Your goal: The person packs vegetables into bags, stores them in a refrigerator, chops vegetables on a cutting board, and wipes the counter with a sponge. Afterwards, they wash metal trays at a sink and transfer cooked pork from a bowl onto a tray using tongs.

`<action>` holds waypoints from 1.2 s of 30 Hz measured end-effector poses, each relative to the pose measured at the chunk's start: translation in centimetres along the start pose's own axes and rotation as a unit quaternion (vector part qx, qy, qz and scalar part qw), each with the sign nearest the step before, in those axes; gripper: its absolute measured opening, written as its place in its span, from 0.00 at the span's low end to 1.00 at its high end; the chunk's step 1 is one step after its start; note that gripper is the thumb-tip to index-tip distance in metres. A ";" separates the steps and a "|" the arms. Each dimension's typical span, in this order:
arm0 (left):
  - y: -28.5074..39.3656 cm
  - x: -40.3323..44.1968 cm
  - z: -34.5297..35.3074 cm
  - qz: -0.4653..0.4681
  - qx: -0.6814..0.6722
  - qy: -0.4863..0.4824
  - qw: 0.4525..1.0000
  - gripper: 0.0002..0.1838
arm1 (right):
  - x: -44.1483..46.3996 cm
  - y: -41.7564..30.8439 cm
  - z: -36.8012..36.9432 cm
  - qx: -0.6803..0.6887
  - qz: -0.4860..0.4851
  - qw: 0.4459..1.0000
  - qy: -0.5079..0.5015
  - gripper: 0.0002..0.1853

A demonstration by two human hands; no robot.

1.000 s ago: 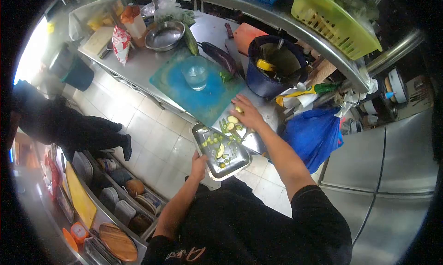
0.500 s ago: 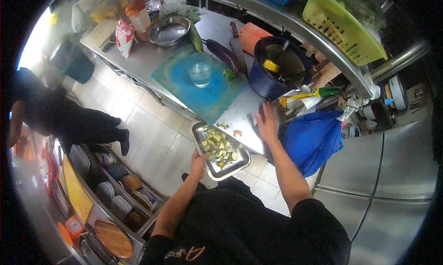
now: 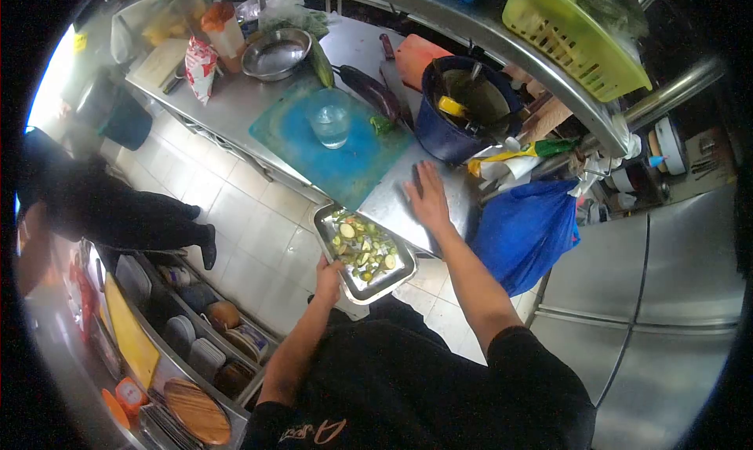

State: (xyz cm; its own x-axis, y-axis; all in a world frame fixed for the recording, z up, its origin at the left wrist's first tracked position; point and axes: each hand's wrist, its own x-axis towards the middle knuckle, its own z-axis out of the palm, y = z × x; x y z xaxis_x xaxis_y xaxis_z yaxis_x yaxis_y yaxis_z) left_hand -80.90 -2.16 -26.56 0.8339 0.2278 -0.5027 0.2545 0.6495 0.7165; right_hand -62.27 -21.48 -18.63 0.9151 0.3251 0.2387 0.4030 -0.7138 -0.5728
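My left hand (image 3: 329,280) grips the near left rim of a metal tray (image 3: 375,292), held at the counter's edge. Cut green vegetable pieces (image 3: 363,248) lie scattered inside the tray. Over the steel counter (image 3: 398,205) my right hand (image 3: 429,197) is spread with nothing in it. A blue cutting board (image 3: 294,148) lies to its left, bearing a clear glass (image 3: 331,128) with some liquid. Behind the board are an eggplant (image 3: 369,89) and a long green vegetable (image 3: 320,64).
A dark blue bucket (image 3: 423,128) stands right of the board, with a blue cloth (image 3: 525,230) hanging below it. A metal bowl (image 3: 276,56) sits farther back. Another person (image 3: 118,207) stands at the left. Open shelves (image 3: 212,324) hold dishes at lower left.
The loose vegetable pieces on the counter have gone, and the tray holds more pieces. My right hand has opened and moved across the counter, a little back leftward most recently.
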 end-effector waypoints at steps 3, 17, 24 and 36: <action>0.3 -0.3 0.4 0.003 -0.008 0.011 1.000 0.29 | 0.0 -0.9 1.9 -0.037 -0.006 0.997 -0.064 0.34; -0.6 -0.3 0.3 -0.018 -0.004 -0.013 1.000 0.30 | -13.6 -3.4 -2.0 -0.053 0.040 0.993 -0.097 0.33; -0.6 -0.7 2.2 -0.032 -0.001 -0.033 0.999 0.28 | -1.7 2.3 -6.0 -0.096 0.141 0.983 0.067 0.26; -4.1 -3.7 2.9 0.021 -0.009 0.039 0.999 0.28 | -1.0 6.2 -3.3 -0.069 -0.084 0.994 0.027 0.19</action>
State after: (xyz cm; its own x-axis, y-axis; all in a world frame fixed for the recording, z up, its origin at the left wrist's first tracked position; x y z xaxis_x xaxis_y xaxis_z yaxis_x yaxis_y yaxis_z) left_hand -83.57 -7.75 -26.23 0.8029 0.3104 -0.5089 0.2104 0.6512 0.7292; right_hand -60.63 -28.24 -19.85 0.8323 0.4167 0.3657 0.5458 -0.7316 -0.4085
